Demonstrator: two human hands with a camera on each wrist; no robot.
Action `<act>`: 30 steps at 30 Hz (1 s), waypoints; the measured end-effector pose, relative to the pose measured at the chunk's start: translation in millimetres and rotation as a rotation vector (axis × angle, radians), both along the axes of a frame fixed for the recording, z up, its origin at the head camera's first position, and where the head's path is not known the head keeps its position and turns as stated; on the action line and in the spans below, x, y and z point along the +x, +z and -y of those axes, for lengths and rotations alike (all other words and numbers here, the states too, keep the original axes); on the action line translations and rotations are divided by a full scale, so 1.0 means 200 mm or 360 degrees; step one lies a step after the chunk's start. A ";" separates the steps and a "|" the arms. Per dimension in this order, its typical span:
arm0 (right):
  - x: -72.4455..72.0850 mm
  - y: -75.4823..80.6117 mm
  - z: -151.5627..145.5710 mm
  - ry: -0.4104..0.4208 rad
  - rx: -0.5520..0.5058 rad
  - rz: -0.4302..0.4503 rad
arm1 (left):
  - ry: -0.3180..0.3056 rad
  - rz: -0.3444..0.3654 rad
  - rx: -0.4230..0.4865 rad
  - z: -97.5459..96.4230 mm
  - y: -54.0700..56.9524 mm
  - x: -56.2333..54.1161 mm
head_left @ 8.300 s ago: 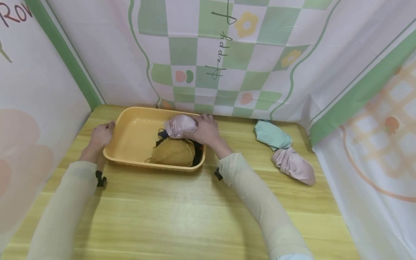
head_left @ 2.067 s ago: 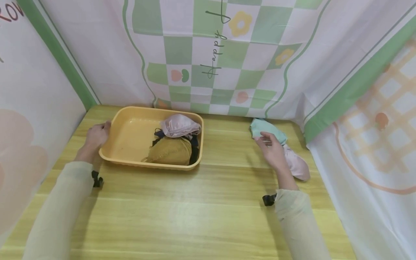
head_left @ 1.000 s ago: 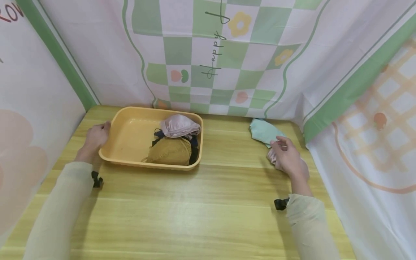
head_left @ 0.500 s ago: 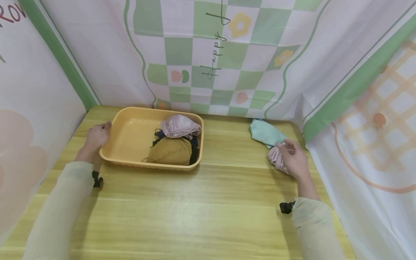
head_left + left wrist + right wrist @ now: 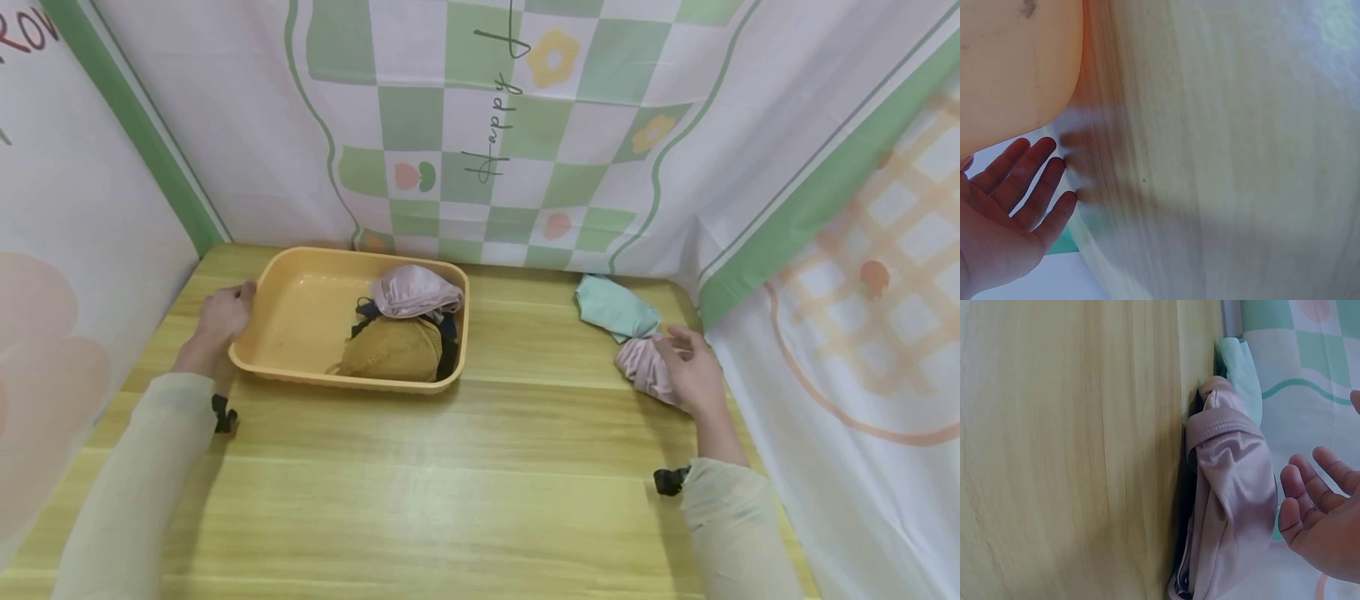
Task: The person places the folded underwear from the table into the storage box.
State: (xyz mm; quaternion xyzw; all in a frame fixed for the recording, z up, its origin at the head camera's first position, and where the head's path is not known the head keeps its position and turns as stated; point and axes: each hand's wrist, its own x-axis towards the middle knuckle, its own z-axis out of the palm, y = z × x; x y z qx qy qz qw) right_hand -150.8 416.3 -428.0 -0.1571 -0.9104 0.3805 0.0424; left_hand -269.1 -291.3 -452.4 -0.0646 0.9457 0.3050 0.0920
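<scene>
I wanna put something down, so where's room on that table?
Bare: the near tabletop, between both sleeves; the strip between yellow tray and mint cloth; the tray's left side. Crowded: the tray's right side, holding bundled clothing, and around the right hand and pink cloth.

The left arm [image 5: 123, 492] and right arm [image 5: 738, 533] were stretched forward, well apart. The left hand [image 5: 222, 315] held its fingers [image 5: 1041, 191] nearly straight and slightly spread. The right hand [image 5: 693, 375] was relaxed, its fingers loosely bent, the thumb [image 5: 1356, 401] clearly apart from them.

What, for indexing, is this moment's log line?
left hand: at yellow tray; right hand: over pink garment outside tray, ungripped; mint cloth: adjacent
</scene>
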 end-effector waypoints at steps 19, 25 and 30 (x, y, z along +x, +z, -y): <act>0.01 -0.03 -0.10 -0.0114 0.0289 0.0108 | -0.0002 0.0013 0.0009 0.00 0.00 0.00; 0.02 -0.06 -0.15 -0.0076 0.0532 0.0314 | -0.0001 0.0028 0.0017 0.00 0.01 0.00; 0.03 -0.09 -0.17 -0.0013 0.0624 0.0448 | 0.0000 0.0024 0.0022 0.00 0.01 0.00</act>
